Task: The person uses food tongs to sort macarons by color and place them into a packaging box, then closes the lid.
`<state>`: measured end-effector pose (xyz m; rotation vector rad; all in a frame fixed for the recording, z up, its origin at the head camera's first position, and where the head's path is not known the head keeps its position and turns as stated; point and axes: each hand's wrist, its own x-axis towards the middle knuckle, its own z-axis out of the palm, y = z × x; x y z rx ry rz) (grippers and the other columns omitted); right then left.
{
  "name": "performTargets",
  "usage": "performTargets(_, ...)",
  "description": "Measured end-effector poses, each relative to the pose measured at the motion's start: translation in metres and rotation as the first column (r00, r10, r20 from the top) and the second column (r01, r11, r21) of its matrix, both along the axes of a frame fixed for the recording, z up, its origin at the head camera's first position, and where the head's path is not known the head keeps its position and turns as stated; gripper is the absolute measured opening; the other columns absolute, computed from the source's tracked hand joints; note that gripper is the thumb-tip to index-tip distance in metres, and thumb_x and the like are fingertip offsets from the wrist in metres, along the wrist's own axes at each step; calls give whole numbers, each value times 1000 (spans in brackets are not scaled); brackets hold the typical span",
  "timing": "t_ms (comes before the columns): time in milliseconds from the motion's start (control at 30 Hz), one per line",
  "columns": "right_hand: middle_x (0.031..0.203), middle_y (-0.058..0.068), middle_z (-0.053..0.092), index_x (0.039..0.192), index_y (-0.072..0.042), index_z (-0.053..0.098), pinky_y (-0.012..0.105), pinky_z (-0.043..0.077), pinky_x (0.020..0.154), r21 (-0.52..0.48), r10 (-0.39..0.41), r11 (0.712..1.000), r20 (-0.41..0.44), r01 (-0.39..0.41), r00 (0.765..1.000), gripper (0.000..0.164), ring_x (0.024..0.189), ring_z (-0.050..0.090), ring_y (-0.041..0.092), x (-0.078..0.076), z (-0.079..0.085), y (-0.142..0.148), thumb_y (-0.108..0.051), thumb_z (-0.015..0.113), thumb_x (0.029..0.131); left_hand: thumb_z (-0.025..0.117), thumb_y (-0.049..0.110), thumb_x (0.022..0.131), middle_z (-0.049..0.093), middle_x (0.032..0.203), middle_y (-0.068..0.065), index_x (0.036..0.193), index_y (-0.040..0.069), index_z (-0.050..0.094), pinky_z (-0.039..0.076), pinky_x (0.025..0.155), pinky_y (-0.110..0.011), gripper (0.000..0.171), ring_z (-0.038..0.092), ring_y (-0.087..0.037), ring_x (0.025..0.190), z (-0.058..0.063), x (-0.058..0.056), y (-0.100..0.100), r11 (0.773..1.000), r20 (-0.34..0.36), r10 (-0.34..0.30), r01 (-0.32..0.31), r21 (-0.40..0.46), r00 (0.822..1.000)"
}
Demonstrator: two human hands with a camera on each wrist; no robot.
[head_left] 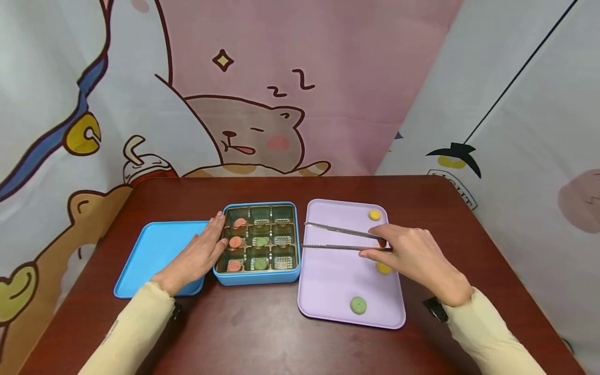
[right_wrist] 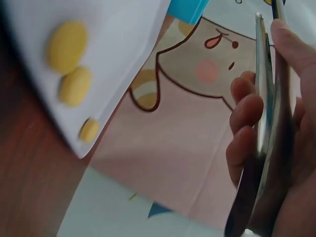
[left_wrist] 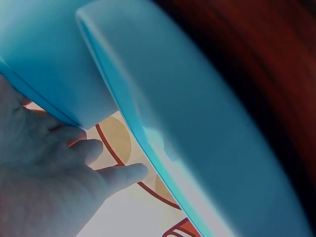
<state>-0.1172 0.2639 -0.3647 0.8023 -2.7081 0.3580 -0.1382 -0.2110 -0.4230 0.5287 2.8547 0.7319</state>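
Observation:
My left hand [head_left: 199, 255] lies with straight fingers against the left side of a blue box [head_left: 258, 278]. Inside the box, a gold divided insert holds three pink macaron-like pieces [head_left: 236, 241] in its left column. Two green pieces [head_left: 261, 264] sit in the middle column. My right hand [head_left: 414, 258] grips metal tongs [head_left: 344, 247] over a lilac tray [head_left: 328, 291]. The tongs' arms stand apart, pointing left towards the box, with nothing between their tips. Yellow pieces [head_left: 374, 214] lie along the tray's right side, one partly hidden by the hand. A green piece [head_left: 358, 305] rests near its front edge.
A flat blue lid [head_left: 154, 255] lies left of the box, partly beneath my left hand and forearm. All stand on a dark brown table [head_left: 262, 333]. Behind it hangs a cartoon-printed curtain [head_left: 356, 94].

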Motion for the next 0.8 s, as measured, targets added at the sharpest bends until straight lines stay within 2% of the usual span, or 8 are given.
performTargets(200,81,-13,61,103,-17,74,22,45,55,-31,15,999,38,-14,999,41,65,50,-3,21,-10,25,-42,92,76,38,32,114,3,172,-19,165,0,8,15,114,-77,67,8,-44,157,-2,0,-3,1000,13,-2,2,7,1000)
performTargets(433,87,-13,68,108,-18,75,24,48,58,1,-68,998,149,69,986,44,68,52,-4,41,-16,47,-49,88,79,39,31,114,4,172,-21,165,-2,9,15,113,-77,67,8,-45,157,-2,-2,-3,1000,9,-3,3,0,1000)
performTargets(667,95,-13,71,113,-21,74,27,54,63,22,-110,994,233,108,966,48,73,56,-4,51,-21,68,-54,85,81,38,33,114,2,172,-20,165,0,5,14,114,-77,69,6,-44,157,-3,-2,-2,1000,26,-5,4,10,1000)
performTargets(800,94,-16,68,112,-23,74,26,52,63,17,-88,996,214,87,973,47,75,55,-4,54,-28,78,-55,85,80,37,35,114,-1,173,-19,166,3,0,13,115,-76,71,4,-43,157,-4,-2,-3,1000,43,-5,4,21,999)
